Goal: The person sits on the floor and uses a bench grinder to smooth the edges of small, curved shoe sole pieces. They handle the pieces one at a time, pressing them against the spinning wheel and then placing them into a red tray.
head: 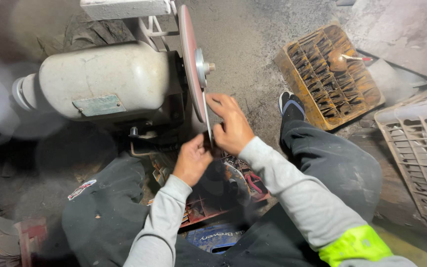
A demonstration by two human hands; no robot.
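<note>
Grey sleeves are reaching forward from the camera toward the grinding disc point(190, 59). Left hand point(192, 159) is curling its fingers just below the disc, pinching the lower end of a thin metal blade point(207, 118). Right hand point(231, 123) is gripping the blade higher up, pressing its edge against the disc's face. Right of the disc, bare floor is lying open as far as a rusty grate point(329, 74); left of it, the motor housing point(102, 79) is crowding close.

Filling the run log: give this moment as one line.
left hand: grips blade end | right hand: presses thin blade to grinding disc | bench grinder on floor | orange crate nearby
</note>
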